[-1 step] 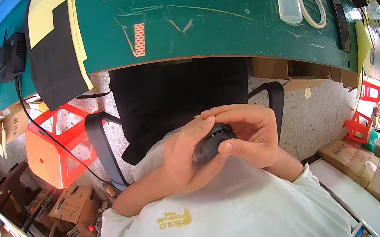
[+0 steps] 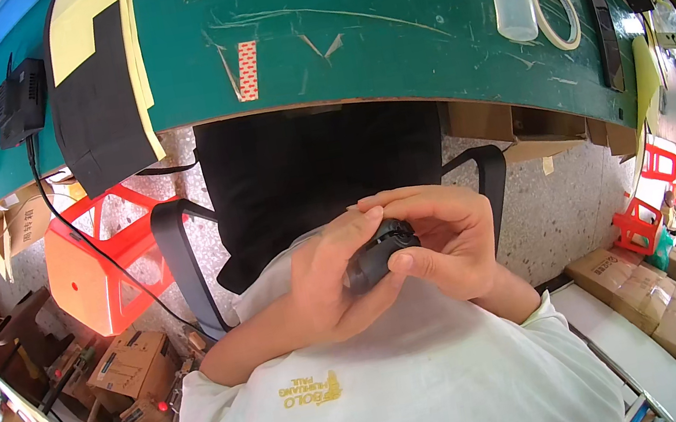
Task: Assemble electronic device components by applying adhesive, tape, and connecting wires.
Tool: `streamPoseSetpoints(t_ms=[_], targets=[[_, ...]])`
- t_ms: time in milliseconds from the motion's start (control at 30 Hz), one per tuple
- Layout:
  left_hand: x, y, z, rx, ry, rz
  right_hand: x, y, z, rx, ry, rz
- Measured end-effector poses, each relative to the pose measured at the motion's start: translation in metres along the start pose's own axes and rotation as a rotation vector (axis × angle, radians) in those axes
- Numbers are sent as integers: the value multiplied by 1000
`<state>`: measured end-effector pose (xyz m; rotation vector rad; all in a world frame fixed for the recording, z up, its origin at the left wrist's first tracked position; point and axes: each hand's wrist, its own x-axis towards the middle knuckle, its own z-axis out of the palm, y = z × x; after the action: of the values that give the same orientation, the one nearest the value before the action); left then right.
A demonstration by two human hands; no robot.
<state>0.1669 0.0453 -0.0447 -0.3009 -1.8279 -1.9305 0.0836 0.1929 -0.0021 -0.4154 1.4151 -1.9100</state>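
Close in front of my shirt, both hands are cupped around a small, dark, rounded object point(image 2: 372, 264). Its far end is black and ridged, while its near part looks smooth and greyish; its exact kind does not show. My left hand point(image 2: 325, 283) wraps it from the left, thumb and fingers curled along its sides. My right hand point(image 2: 454, 238) closes over it from the right, with the thumb pressed to its near side and the fingers arched over the far end. The fingertips of both hands meet above it. Much of the object is hidden by the fingers.
Beyond my hands is a black chair point(image 2: 323, 178) beneath a green table point(image 2: 381, 43). On the table are a squeeze bottle point(image 2: 512, 3), a tape roll point(image 2: 575, 37), black sheets point(image 2: 102, 107) and a black boxy device point(image 2: 21, 101). Red stool point(image 2: 89, 275) and cartons point(image 2: 132, 369) stand left.
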Motion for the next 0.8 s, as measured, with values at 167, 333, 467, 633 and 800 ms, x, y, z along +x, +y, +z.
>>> streamPoseSetpoints(t_ms=[167, 333, 467, 633, 800], targets=[[12, 10, -5, 158, -63, -1, -1, 1, 1, -4, 20, -19], [22, 16, -23, -28, -119, -175, 4, 9, -3, -42, 78, -167], [12, 15, -23, -93, 54, -245, 4, 11, 3, -93, 57, -136], [-2, 15, -13, -460, 316, -414, 8, 11, 15, -317, 162, -257], [3, 2, -13, -688, 339, -338, 9, 17, 15, -635, 305, -429]])
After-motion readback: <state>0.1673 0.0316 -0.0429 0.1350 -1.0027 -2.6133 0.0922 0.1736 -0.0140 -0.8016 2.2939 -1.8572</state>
